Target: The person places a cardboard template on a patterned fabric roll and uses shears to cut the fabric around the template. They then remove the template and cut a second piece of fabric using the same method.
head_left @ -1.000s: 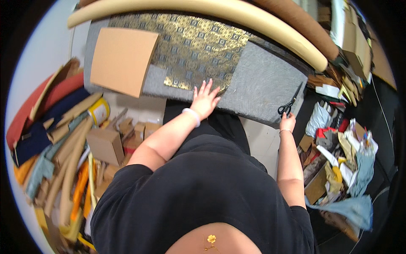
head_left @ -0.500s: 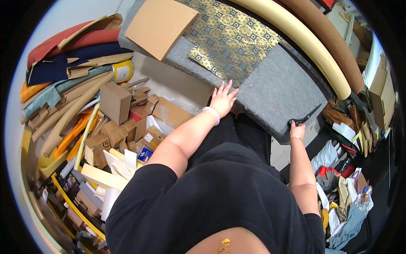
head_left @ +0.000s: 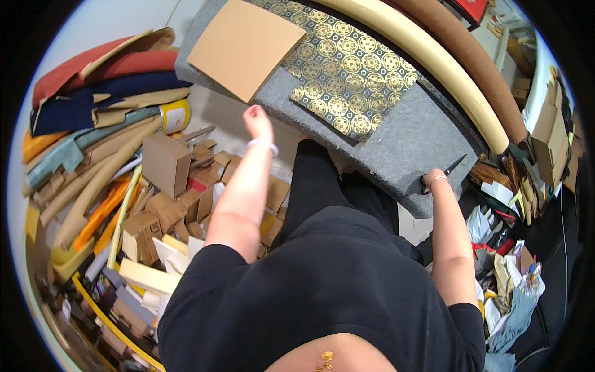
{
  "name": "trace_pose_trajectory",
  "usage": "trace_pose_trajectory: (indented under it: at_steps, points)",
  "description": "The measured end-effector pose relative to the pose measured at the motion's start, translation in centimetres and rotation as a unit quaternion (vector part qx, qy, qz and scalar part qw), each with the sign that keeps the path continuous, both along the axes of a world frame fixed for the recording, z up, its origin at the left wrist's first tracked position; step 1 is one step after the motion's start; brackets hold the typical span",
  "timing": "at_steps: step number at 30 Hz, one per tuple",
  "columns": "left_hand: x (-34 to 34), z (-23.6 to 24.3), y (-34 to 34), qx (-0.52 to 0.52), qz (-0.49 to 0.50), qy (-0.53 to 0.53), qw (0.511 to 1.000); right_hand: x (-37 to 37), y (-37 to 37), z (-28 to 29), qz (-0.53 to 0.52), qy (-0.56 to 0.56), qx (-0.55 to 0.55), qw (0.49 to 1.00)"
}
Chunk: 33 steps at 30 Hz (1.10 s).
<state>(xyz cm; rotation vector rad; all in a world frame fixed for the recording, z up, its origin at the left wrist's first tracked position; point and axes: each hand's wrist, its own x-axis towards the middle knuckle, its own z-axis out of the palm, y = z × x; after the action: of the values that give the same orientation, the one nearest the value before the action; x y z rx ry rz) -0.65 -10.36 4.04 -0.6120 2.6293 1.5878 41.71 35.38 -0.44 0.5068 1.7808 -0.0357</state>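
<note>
My left hand (head_left: 256, 122), fingers curled closed, hangs just off the near edge of the grey-topped table (head_left: 384, 164), close to the lower corner of a tan square board (head_left: 245, 49). I make out nothing in it. At the table's right end my right hand (head_left: 435, 180) grips black-handled scissors (head_left: 455, 163), whose dark blade points away to the upper right. Between my hands lies a sheet of gold-and-blue patterned material (head_left: 354, 80), with a stepped cut edge, and the tan board rests partly over its left side.
A cream roll (head_left: 443, 71) and a brown roll (head_left: 477, 68) line the table's far side. Rolled coloured sheets (head_left: 105, 127), a yellow-labelled can (head_left: 175, 116) and cardboard boxes (head_left: 166, 163) crowd the left. Scraps and bags (head_left: 505, 285) are heaped at the right.
My left hand has left the patterned sheet's near edge, moving left toward the tan board, and its spread fingers have curled. My right hand still holds the scissors near the same spot.
</note>
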Motion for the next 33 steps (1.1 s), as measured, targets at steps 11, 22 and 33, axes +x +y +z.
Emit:
trace_pose_trajectory:
  at_steps: [11,22,33]
  points:
    - [-3.4,2.8,3.2,0.106,-0.192,-0.312,0.925,0.3,-7.5,2.6,-0.573,0.243,0.38,0.685]
    - [6.2,1.4,10.5,0.339,-0.127,-0.509,0.781,2.4,-9.6,6.7,-0.862,0.37,-0.046,0.343]
    - [14.7,1.0,13.2,0.348,-0.104,-0.463,0.808,-0.2,-8.0,13.4,-0.707,0.259,-0.295,0.588]
